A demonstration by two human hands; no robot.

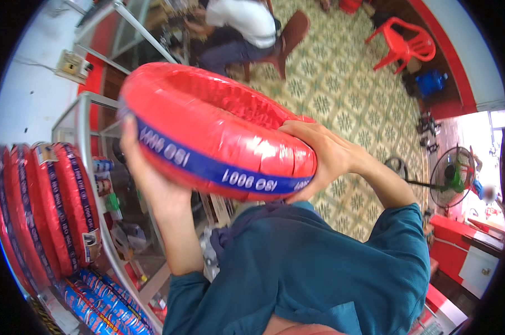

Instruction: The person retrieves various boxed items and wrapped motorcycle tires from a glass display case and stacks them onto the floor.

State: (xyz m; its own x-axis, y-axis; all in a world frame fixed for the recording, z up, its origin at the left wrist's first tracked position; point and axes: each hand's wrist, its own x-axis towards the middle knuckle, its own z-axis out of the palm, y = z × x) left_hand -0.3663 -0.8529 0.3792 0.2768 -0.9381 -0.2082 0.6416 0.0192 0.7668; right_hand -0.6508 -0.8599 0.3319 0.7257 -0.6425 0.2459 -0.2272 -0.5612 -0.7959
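Observation:
A large ring wrapped in shiny red film (219, 138), with a blue printed band round its outer side, is held up before my chest; it looks like a wrapped tyre. My left hand (152, 171) presses against the ring's outer side at the left of the view, its fingers partly blurred. At the ring's other end my right hand (328, 155) grips it, the fingers over the top rim and the thumb beneath. The ring is tilted, its hollow facing up and away from me. Part of its underside is hidden.
Several similar wrapped rings (47, 209) stand at the left above blue packages (106, 301), beside a glass display case (85, 125). A person in a white top (240, 21) sits on a brown chair (294, 37). A red plastic chair (403, 46) and a fan (451, 176) stand right.

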